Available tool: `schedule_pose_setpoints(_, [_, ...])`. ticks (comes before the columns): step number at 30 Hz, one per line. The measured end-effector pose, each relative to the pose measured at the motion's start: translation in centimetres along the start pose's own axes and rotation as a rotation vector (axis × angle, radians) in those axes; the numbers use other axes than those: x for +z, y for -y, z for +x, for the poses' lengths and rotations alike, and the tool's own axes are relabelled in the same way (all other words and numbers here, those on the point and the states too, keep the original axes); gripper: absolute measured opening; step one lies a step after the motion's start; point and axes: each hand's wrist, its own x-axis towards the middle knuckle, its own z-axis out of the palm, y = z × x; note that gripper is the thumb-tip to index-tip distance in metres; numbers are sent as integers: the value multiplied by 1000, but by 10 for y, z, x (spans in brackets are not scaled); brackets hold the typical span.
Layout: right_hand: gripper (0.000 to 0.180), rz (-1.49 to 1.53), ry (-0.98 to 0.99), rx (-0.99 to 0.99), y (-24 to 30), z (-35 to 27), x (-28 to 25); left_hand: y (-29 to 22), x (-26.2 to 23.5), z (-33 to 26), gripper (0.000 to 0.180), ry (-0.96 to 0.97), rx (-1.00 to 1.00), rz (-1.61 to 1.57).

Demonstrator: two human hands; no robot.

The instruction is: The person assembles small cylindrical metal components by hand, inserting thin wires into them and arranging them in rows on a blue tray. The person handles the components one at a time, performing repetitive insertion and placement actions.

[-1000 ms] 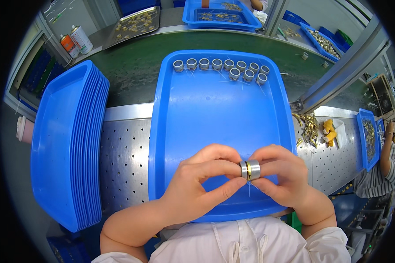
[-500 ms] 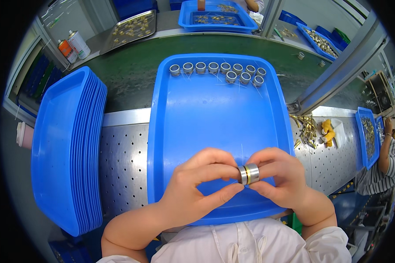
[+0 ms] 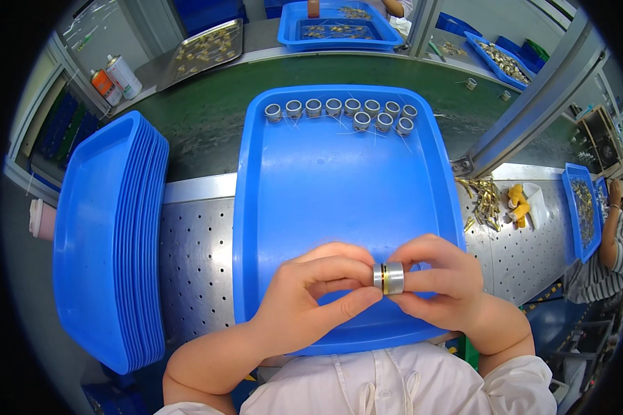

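Between my two hands is a short metal cylinder, silver with a gold-coloured band and a dark slit near its left end. My left hand pinches its left end between thumb and fingers. The fingertips and thumb of my right hand grip its right end. Both hands are over the near part of a large blue tray. Along the tray's far side stand several silver rings with thin wires sticking out, in a row with a shorter row in front.
A stack of blue trays stands at the left. Right of my tray lie brass pieces and a yellow cloth-like thing. A metal post rises there. Across the green belt are more trays. Another person is at far right.
The cylinder has turned slightly between my fingers, and its gold band looks wider. The thin wire above it no longer shows. My hands hold nearly the same place.
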Motion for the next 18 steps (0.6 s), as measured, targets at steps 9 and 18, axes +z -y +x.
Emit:
schedule_pose_setpoints(9, [28, 69, 7, 43, 1, -1, 1, 8, -3, 2, 18, 36, 222, 247])
schedule_pose_setpoints(18, [25, -247, -55, -181, 11, 0, 5, 7, 2, 2, 22, -89, 387, 524])
